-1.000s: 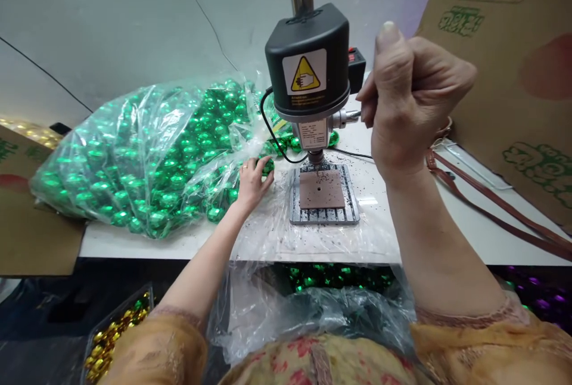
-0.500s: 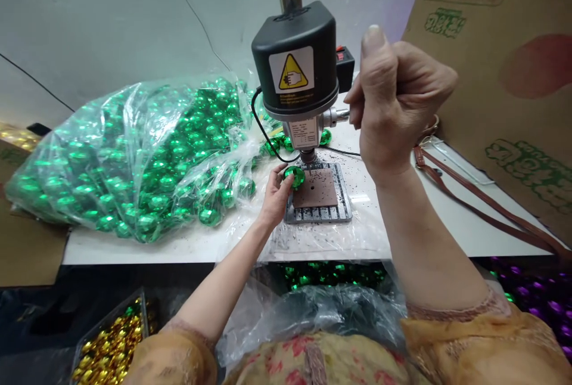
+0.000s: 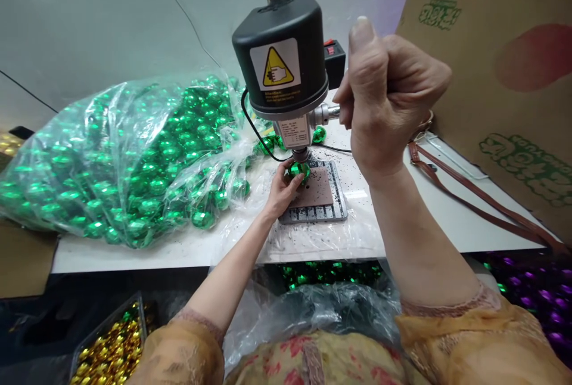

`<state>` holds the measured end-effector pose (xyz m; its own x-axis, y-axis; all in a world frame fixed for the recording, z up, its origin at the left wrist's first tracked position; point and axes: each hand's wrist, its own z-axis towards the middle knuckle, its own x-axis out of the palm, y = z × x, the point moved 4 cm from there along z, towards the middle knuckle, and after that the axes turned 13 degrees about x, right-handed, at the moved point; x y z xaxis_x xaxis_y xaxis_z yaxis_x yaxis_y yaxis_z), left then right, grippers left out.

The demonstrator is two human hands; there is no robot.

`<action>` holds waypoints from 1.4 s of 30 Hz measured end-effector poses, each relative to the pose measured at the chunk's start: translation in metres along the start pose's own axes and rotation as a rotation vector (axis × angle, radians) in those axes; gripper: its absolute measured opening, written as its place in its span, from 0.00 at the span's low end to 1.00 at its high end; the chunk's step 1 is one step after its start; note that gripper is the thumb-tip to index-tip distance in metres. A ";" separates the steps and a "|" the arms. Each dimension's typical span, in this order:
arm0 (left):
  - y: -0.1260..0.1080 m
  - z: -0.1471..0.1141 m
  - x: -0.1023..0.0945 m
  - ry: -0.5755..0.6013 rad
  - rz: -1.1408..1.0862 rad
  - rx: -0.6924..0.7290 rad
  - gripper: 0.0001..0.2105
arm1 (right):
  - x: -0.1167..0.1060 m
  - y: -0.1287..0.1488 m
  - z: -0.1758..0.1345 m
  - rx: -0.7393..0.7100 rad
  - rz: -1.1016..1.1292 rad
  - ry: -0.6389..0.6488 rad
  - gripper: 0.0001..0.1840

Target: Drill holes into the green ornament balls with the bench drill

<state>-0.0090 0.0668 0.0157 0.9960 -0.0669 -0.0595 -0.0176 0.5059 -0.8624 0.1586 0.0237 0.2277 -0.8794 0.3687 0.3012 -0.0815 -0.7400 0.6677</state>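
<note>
My left hand point(image 3: 282, 189) is closed around a shiny green faceted ball point(image 3: 299, 170). The ball sits right under the chuck of a small black bench drill press point(image 3: 280, 54), above the brown board point(image 3: 319, 188) on its slotted metal base point(image 3: 313, 213). My right hand point(image 3: 393, 96) is raised in a fist at the right of the drill head, by the metal feed hub point(image 3: 328, 113). Its fingers are wrapped round the feed lever, which the hand mostly hides. Dark shavings are scattered over the board and base.
A large clear plastic bag of green balls point(image 3: 134, 164) lies on the white table point(image 3: 147, 257) at left. At right stand a cardboard box point(image 3: 469, 93) and a brown strap point(image 3: 473, 206). Below are a bin of gold balls point(image 3: 111, 343), green balls point(image 3: 330, 272) and purple balls point(image 3: 536, 295).
My left hand has brought the green ball slightly inward, from beside the chuck to beneath it. The right fist keeps its place by the drill head. The whole view has shifted a little.
</note>
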 end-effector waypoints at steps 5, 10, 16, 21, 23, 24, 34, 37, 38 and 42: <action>-0.007 -0.003 -0.025 0.127 0.046 0.007 0.29 | 0.000 0.004 0.000 -0.024 0.084 0.037 0.25; -0.019 -0.014 -0.058 -0.051 0.051 -0.093 0.28 | 0.001 0.000 0.001 -0.005 0.087 0.051 0.27; -0.011 -0.009 -0.040 -0.080 -0.046 -0.067 0.24 | 0.001 0.000 0.001 -0.050 0.114 0.045 0.26; 0.000 -0.002 -0.023 0.073 -0.069 -0.002 0.26 | 0.001 0.002 0.000 -0.039 0.138 0.051 0.25; 0.003 -0.002 -0.022 0.084 -0.062 0.019 0.27 | 0.001 0.001 0.000 -0.042 0.151 0.049 0.25; 0.003 -0.003 -0.021 0.090 -0.056 0.023 0.27 | 0.001 0.001 0.000 -0.055 0.158 0.045 0.24; -0.001 -0.014 -0.010 0.143 0.144 0.032 0.28 | 0.000 -0.002 0.000 0.018 -0.002 0.026 0.26; -0.002 -0.016 -0.007 0.125 0.171 0.038 0.27 | 0.001 0.000 0.001 -0.011 0.053 0.036 0.27; -0.003 -0.016 -0.006 0.125 0.184 0.036 0.27 | 0.001 0.001 0.001 -0.031 0.099 0.043 0.27; -0.007 -0.017 -0.004 0.123 0.246 0.030 0.27 | 0.001 0.001 0.002 -0.018 0.085 0.058 0.27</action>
<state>-0.0142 0.0492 0.0135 0.9439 -0.0420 -0.3276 -0.2532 0.5447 -0.7995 0.1590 0.0244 0.2302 -0.9091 0.2717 0.3157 -0.0139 -0.7773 0.6289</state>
